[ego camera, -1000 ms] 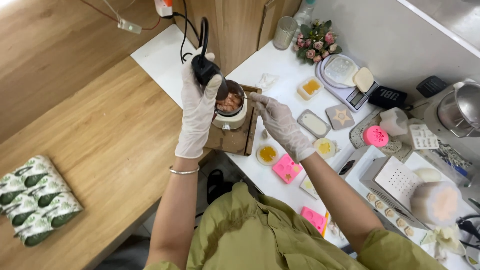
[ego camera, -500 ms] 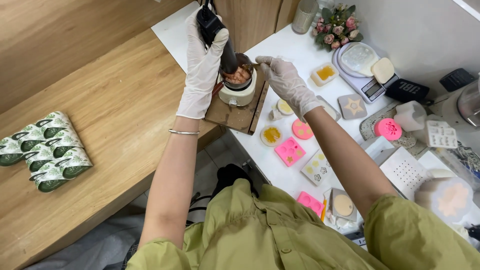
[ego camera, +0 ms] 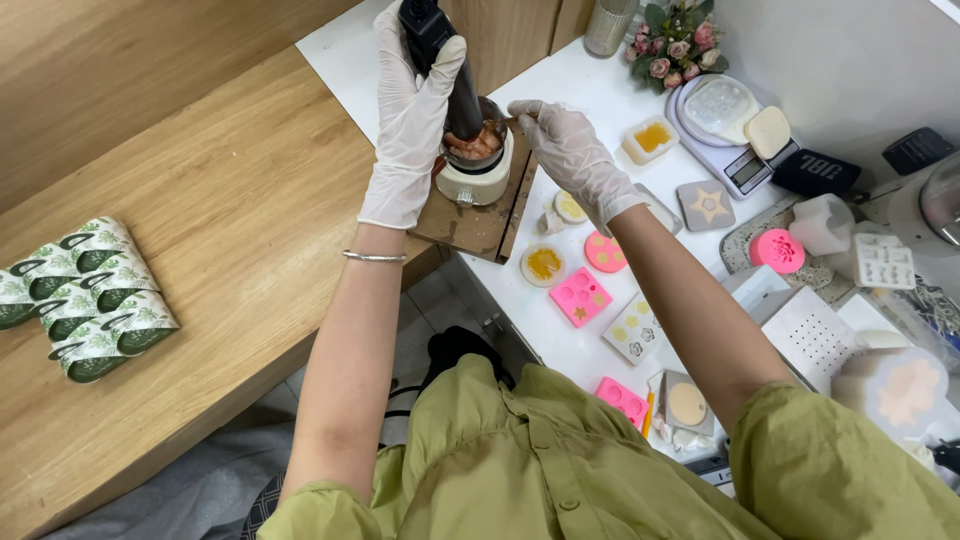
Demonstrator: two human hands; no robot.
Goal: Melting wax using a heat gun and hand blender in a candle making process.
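Now blending: left hand [ego camera: 410, 120] grips the black stick blender [ego camera: 440, 60] plunged into the small pot [ego camera: 478, 165] at the white desk's [ego camera: 570, 350] left edge; right hand [ego camera: 570, 150] pinches its handle. Next calls for steady holding.

Left hand [ego camera: 412, 120] grips a black blender [ego camera: 440, 60] in the little pot [ego camera: 476, 150] (orange goop inside), right hand [ego camera: 570, 150] steadying its rim.

Green-and-white packets [ego camera: 85, 295] stacked on the wooden bench [ego camera: 230, 200], far left.
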